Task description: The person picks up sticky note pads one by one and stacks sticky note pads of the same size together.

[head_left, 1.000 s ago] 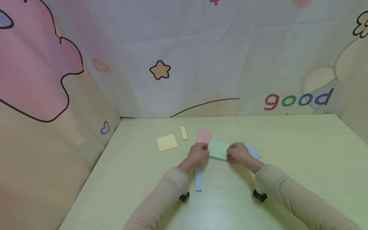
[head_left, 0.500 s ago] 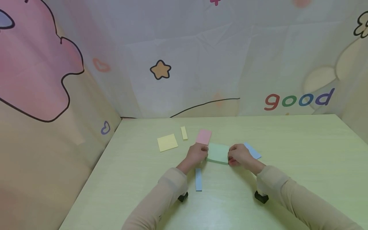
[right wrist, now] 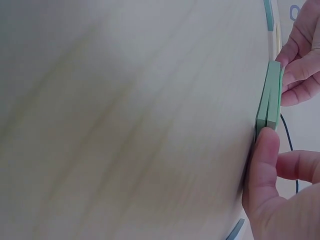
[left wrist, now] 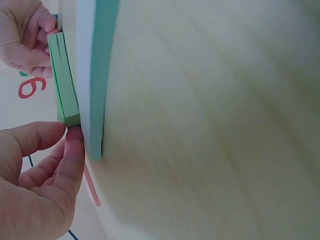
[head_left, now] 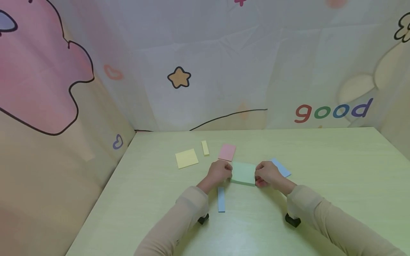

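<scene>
Both hands hold a light green sticky-note pad (head_left: 243, 173) between them, just above the table. At its left edge, my left hand (head_left: 219, 172) pinches the pad between thumb and fingertips. Opposite, my right hand (head_left: 268, 173) pinches the right edge. A narrow gap splits the layers of the green pad (right wrist: 270, 95) along its edge in the right wrist view. In the left wrist view, the left hand's thumb and index finger grip one end of the green pad (left wrist: 65, 85). The fingers partly cover the pad's side edges.
A pink pad (head_left: 227, 152) lies just behind the left hand. Left of it are a narrow yellow pad (head_left: 205, 148) and a square yellow pad (head_left: 187, 158). One blue strip pad (head_left: 221, 200) lies in front, another blue pad (head_left: 281, 167) beside the right hand. A printed cloth (head_left: 224, 81) hangs behind.
Both hands have drawn the green pad slightly toward the person, and its far edge now sits lower in the head view. The other pads have stayed put.
</scene>
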Available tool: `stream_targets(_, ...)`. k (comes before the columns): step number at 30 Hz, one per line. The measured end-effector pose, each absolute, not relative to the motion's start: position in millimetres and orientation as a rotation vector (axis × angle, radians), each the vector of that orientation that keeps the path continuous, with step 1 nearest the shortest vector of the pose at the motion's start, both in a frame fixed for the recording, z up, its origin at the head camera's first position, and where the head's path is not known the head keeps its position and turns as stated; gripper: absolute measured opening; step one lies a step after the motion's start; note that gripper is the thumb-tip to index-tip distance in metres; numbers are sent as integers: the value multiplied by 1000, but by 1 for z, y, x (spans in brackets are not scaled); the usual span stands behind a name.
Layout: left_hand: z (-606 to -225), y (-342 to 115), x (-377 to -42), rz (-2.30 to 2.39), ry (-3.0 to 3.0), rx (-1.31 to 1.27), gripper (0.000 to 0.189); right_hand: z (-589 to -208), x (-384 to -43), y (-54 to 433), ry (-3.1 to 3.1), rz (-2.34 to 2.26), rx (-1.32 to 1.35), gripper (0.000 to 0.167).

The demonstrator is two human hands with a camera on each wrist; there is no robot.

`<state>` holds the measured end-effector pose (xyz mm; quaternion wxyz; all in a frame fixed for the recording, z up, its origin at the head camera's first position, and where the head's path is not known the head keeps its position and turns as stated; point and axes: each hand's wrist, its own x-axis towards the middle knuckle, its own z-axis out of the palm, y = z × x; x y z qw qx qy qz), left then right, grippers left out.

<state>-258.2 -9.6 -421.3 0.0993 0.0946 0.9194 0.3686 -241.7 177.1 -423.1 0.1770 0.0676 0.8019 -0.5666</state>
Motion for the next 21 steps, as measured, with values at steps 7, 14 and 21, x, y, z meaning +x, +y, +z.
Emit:
stream_targets(7, -419, -9, -257, 1048, 2730, 284, 17, -420, -239, 176, 2282, -1578, 193, 19)
stream_targets(14, -415, -10, -252, 1011, 2723, 296, 16, -421, -235, 177, 2281, -1560, 163, 18)
stream_targets(21, -412, -9, -249, 976, 2716, 277, 11, -418, -235, 180, 2297, -1485, 136, 16)
